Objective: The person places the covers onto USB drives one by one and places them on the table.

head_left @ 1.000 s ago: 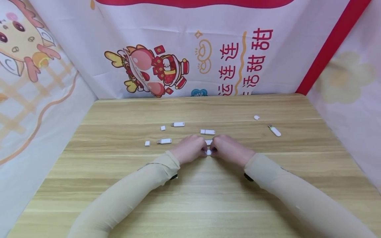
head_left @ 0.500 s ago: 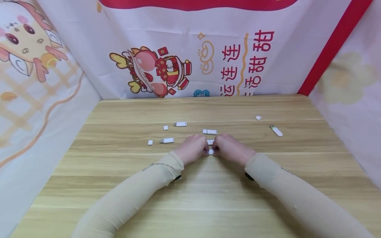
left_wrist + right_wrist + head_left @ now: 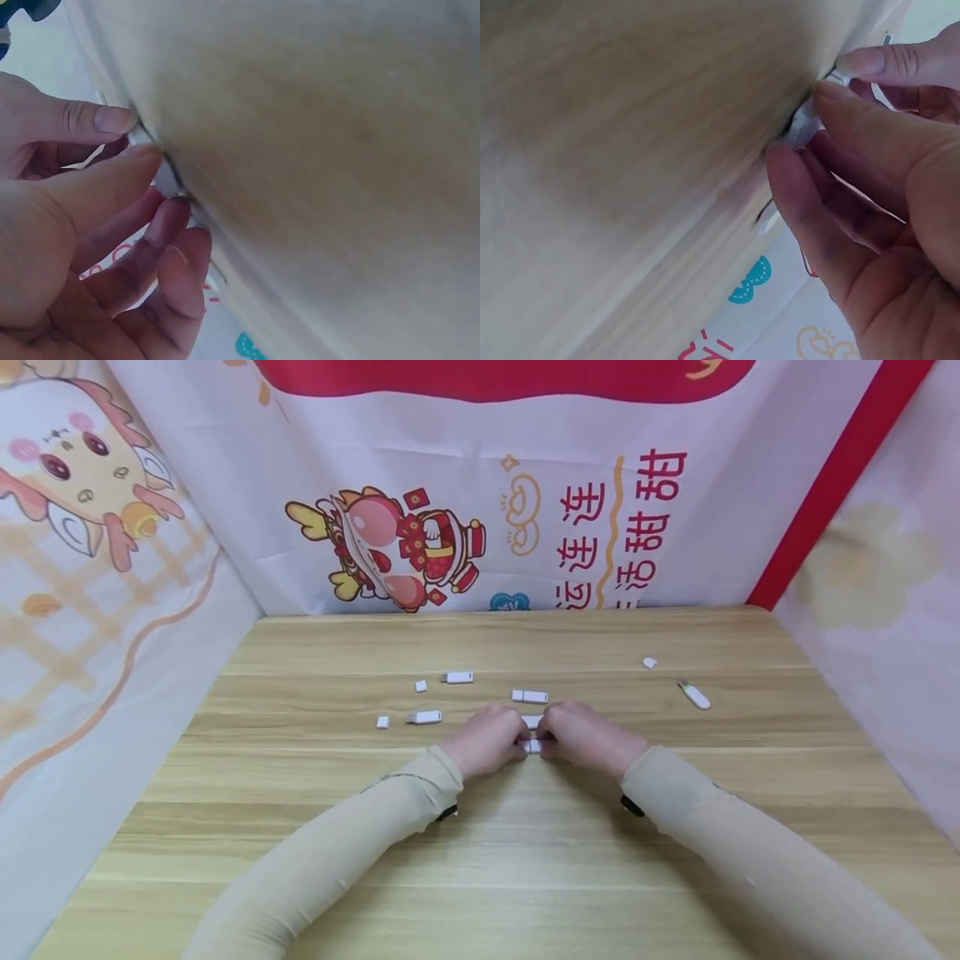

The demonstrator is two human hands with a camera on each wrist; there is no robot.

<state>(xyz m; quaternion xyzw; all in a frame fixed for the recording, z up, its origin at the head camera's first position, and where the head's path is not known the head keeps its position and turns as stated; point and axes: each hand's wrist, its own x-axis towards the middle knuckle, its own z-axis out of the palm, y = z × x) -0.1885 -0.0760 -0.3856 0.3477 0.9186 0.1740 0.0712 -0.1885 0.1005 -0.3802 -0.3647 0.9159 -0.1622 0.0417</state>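
In the head view, a white USB stick [image 3: 534, 747] lies crosswise between my two hands, low at the table surface. My left hand [image 3: 489, 739] pinches its left end, and my right hand [image 3: 588, 737] pinches the right end. A seam shows across the stick between the fingertips. The left wrist view has the stick [image 3: 166, 178] under my left thumb, with the other hand's thumb close by. Fingers cover much of the stick [image 3: 804, 124] in the right wrist view. Just beyond the fingertips sits another white USB stick [image 3: 532, 722], its ends hidden by the hands.
A capped USB stick [image 3: 529, 697] lies farther back. To the left are two uncapped sticks, one rear [image 3: 458, 677] and one front [image 3: 426, 717], beside loose caps [image 3: 421, 687]. An uncapped rounded stick [image 3: 694, 695] and its cap [image 3: 649, 663] rest at right on the wooden table [image 3: 517, 877].
Both hands stay almost in place, gripping the USB stick. Its seam shows more plainly between the fingertips now. The head view has shifted slightly.
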